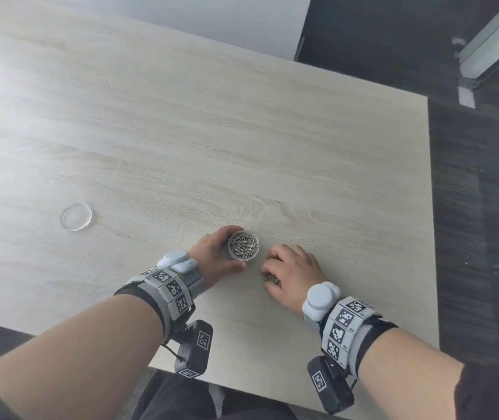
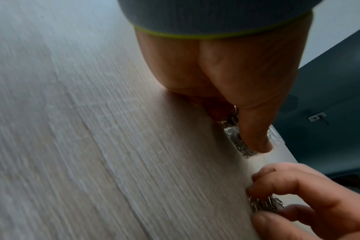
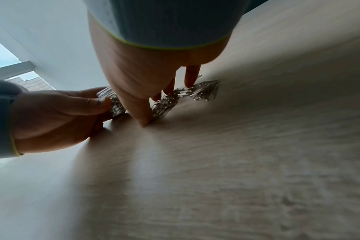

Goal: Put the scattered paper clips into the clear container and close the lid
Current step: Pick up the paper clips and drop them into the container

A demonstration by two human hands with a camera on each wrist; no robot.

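Note:
A small round clear container (image 1: 243,245), nearly full of silver paper clips, stands on the wooden table near its front edge. My left hand (image 1: 211,255) grips its side with thumb and fingers curled round it; the container (image 2: 239,142) shows beside my thumb (image 2: 255,134). Just to its right my right hand (image 1: 290,275) arches over a pile of loose paper clips (image 3: 187,95), fingertips and thumb closing on them against the table. The clips (image 2: 264,204) sit between the right fingers. The clear round lid (image 1: 76,216) lies flat far to the left.
The table's right edge (image 1: 431,207) is close to my right hand, with dark floor beyond it. The front edge (image 1: 242,386) runs just behind my wrists. A white wall stands behind the table.

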